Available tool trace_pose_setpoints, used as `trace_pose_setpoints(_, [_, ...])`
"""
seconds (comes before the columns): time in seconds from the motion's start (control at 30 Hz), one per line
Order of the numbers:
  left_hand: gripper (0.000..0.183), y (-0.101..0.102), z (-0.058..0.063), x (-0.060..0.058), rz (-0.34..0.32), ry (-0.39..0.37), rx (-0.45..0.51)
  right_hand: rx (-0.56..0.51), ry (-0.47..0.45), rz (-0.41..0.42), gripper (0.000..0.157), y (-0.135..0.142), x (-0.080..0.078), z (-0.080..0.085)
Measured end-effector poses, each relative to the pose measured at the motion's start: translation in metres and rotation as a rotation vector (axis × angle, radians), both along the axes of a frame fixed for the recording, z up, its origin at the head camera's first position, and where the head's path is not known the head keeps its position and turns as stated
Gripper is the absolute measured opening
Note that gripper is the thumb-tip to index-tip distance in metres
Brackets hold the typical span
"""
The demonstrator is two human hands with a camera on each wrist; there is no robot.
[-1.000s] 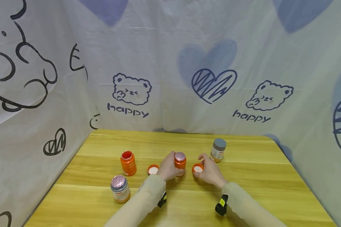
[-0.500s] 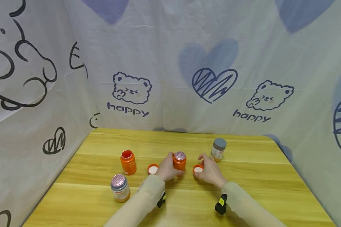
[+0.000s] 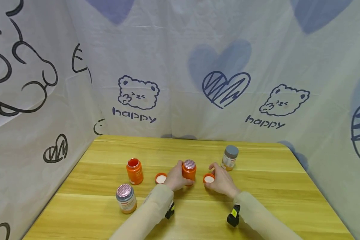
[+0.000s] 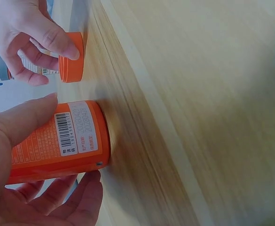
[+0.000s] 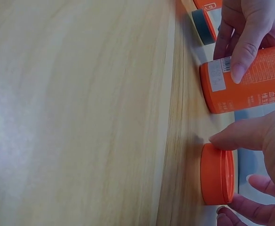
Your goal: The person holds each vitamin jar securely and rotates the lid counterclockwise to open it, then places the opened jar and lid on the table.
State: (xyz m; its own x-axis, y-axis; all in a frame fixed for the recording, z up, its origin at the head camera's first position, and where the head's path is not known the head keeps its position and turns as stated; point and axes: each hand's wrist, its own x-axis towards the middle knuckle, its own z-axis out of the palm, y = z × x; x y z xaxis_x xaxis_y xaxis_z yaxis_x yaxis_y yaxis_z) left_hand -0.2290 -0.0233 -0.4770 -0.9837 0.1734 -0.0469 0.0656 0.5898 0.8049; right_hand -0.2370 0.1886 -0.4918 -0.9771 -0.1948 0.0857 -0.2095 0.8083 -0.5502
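An orange bottle [image 3: 189,172] with a shiny foil seal over its mouth stands on the table. My left hand [image 3: 176,177] grips its side, thumb in front and fingers behind. In the left wrist view its label and barcode show along the body [image 4: 62,141]. To the right, an orange cap [image 3: 209,179] lies inside up, showing a white liner. My right hand [image 3: 222,181] holds this cap by its rim, the thumb [image 5: 240,134] on one side and fingers on the other. A second orange-rimmed cap [image 3: 160,179] with a white liner lies left of my left hand.
Behind my right hand stands a jar with a grey lid [image 3: 229,157]. Over to the left are an orange bottle [image 3: 134,171] with its mouth uncovered and a labelled jar [image 3: 126,199] with foil on top. A printed cloth [image 3: 180,110] hangs behind the wooden table [image 3: 273,183].
My left hand has shifted very slightly left with the orange bottle. The right hand keeps its hold on the cap, nearly still.
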Motion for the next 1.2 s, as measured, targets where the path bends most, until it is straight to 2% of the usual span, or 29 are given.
trace_pose_setpoints(0.53, [0.064,0.006,0.006,0.003,-0.047,-0.017,0.022,0.018,-0.040,-0.027,0.061,0.008,0.000,-0.001])
trace_pose_setpoints(0.87, [0.069,0.007,0.003,0.002,-0.061,-0.019,0.030,0.004,-0.050,-0.038,0.061,0.010,0.003,0.001])
trace_pose_setpoints(1.0, [0.079,0.005,0.011,0.003,-0.085,-0.028,0.071,-0.072,0.001,-0.034,0.056,0.011,0.003,0.007])
trace_pose_setpoints(1.2, [0.078,0.004,0.027,0.000,-0.094,-0.011,0.121,-0.181,0.076,-0.031,0.044,0.013,0.004,0.019])
